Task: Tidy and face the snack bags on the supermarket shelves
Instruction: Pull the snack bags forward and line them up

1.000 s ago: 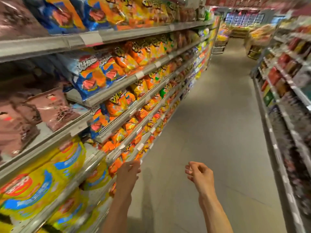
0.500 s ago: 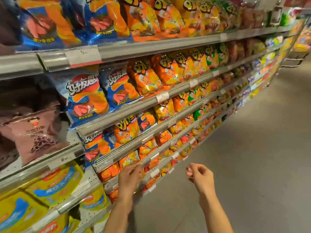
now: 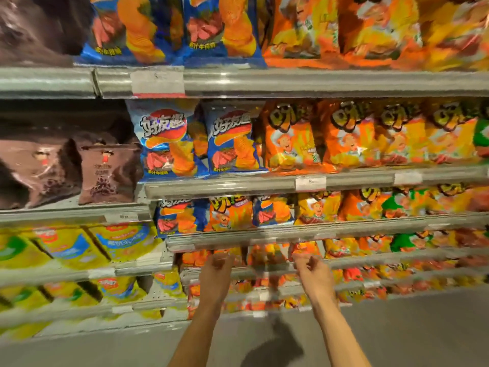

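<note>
Before the lower shelves, both hands are raised side by side; half a second ago the view ran obliquely down the aisle with bare floor at the right, and now it squares up to the shelving, so the person has turned to face the stock and the hands have come in from open air to the rail of a lower shelf (image 3: 370, 262); I judge this as the reach that begins a facing step, with no bag yet moved. Fingers of the left hand (image 3: 215, 271) are curled loosely near the small orange bags (image 3: 264, 254) behind that rail, and the right hand (image 3: 315, 272) is likewise loosely curled just beside them; blur hides whether either touches or holds a bag, so I cannot tell the grip. Those bags stand upright in a row, long axis vertical, printed fronts turned out toward the aisle; the same holds for the blue bags (image 3: 169, 144) and the large orange bags (image 3: 291, 139) two shelves up; one shelf below those, blue and orange fronts alternate (image 3: 230, 213), which suggests mixed stock needing sorting; brown bags (image 3: 108, 173) at left lean and sit further back, likely wanting pulling forward.
</note>
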A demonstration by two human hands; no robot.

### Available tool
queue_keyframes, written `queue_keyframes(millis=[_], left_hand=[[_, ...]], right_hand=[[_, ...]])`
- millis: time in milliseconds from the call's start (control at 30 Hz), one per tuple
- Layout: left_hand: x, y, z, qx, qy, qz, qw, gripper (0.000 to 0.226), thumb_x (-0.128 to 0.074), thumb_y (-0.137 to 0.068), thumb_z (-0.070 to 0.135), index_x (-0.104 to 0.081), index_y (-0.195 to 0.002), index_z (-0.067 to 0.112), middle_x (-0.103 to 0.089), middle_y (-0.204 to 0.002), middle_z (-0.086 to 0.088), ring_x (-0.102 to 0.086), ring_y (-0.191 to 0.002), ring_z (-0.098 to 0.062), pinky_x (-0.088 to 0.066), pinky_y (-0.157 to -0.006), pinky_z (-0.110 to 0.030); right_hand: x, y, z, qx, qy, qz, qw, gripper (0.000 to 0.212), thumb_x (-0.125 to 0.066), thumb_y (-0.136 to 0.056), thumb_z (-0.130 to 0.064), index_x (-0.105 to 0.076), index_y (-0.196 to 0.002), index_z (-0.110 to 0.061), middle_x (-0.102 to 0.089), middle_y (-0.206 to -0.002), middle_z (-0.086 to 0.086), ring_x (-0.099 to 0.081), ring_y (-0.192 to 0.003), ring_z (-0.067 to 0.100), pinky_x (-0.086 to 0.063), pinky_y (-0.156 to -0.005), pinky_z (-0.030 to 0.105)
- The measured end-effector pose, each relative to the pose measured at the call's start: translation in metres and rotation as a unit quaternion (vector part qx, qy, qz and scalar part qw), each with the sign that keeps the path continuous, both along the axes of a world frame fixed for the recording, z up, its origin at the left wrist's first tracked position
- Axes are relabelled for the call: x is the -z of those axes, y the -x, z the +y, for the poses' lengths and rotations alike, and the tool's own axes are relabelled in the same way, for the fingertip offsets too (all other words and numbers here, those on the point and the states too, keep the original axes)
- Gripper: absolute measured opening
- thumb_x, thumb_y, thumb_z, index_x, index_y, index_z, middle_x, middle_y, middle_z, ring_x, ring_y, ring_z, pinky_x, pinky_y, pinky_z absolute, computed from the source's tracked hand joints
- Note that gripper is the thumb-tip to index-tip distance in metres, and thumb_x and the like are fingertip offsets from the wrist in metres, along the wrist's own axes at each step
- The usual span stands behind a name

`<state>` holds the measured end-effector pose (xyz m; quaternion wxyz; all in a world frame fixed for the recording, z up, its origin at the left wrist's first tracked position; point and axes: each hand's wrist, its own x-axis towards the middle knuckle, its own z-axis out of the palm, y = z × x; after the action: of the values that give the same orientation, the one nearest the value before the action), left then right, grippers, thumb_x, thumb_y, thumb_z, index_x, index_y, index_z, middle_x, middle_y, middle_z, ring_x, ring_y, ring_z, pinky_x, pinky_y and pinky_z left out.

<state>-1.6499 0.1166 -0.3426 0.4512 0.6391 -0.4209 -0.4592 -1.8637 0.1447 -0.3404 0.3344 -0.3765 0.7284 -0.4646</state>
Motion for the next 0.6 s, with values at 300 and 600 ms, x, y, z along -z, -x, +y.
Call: queue_keyframes(millis=[300,600], left_hand=[[-0.003,-0.013,-0.084,-0.031,0.068,-0.064,0.995,0.048,-0.078,-0.084,0.037,-0.058,-0.121,0.012,-0.061,-0.115,-0.002,-0.057,-0.108,-0.019,-0.047,-0.096,-0.04],[0.014,-0.027,-0.163,0.121,0.125,-0.003,0.985,0.063,-0.087,-0.072,0.008,-0.051,-0.123,0.008,-0.072,-0.09,-0.02,-0.074,-0.077,-0.029,-0.06,-0.066,-0.035]], right_hand=[[0.0,0.014,-0.117,-0.096,0.013,0.033,0.995,0.015,-0.068,-0.095,-0.019,-0.06,-0.109,-0.017,-0.066,-0.101,0.002,-0.063,-0.097,0.025,-0.047,-0.081,0.034],[0.019,0.033,-0.207,-0.19,0.054,0.122,0.973,0.04,-0.084,-0.082,-0.012,-0.062,-0.098,-0.041,-0.064,-0.098,-0.024,-0.063,-0.089,-0.001,-0.046,-0.078,0.02]])
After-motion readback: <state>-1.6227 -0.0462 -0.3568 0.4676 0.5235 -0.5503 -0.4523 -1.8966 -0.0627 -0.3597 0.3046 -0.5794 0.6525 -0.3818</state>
